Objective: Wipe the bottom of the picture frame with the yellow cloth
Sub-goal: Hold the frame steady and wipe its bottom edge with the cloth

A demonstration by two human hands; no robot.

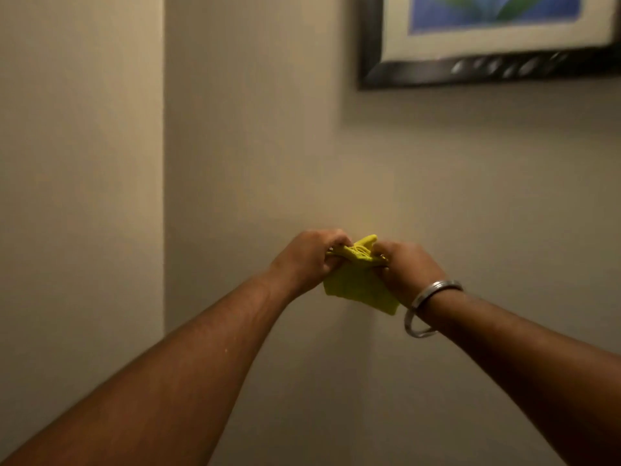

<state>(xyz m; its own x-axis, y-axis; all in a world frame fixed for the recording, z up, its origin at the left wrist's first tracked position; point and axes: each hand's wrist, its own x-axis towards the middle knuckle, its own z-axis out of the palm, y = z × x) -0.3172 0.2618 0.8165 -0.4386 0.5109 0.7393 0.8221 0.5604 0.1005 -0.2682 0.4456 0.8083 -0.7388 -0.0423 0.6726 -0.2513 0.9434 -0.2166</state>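
Observation:
The yellow cloth (358,279) is bunched between both hands in front of the beige wall, its lower part hanging loose. My left hand (309,257) grips its left edge and my right hand (406,265), with a silver bangle on the wrist, grips its right edge. The picture frame (420,70) hangs at the upper right, dark and glossy, with a white mat and a blue and green picture. Its bottom rail runs well above and to the right of my hands. The frame's upper part and right end are cut off by the view's edge.
A vertical wall corner (164,163) runs down the left side, where one beige wall face meets another. Plain wall (470,196) lies between my hands and the frame.

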